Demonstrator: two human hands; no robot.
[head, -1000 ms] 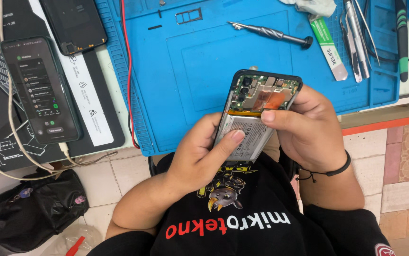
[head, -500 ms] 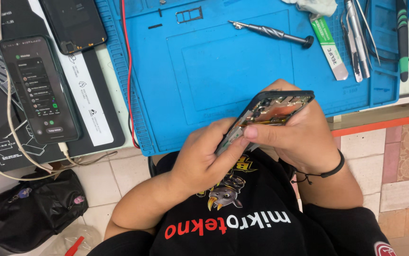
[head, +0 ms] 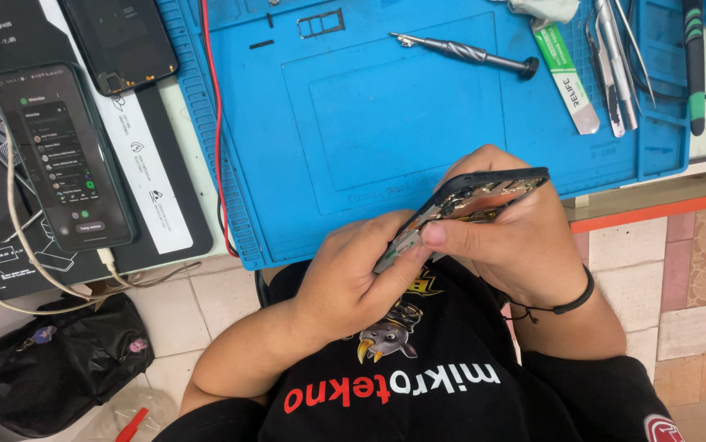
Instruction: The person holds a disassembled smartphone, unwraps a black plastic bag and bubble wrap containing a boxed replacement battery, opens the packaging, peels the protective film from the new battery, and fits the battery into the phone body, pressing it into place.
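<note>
Gripping the opened phone (head: 472, 205) edge-on over my lap, just off the worktop (head: 386, 106), my left hand (head: 345, 282) and right hand (head: 517, 245) both clasp it; I'd steady it, prying gently.

The light is bright, even and diffuse, falling from above, so the blue mat (head: 418, 106) beyond the fingers (head: 451, 239) shows only a mild sheen and no hard glare. Shadows are soft and short: a faint one lies under the opened phone (head: 484, 196) that the fingers grip, and the black shirt (head: 451, 368) below them goes dark and loses detail. Focus is sharp nearly throughout, with slight softness and wide-angle stretching toward the frame corners.
</note>
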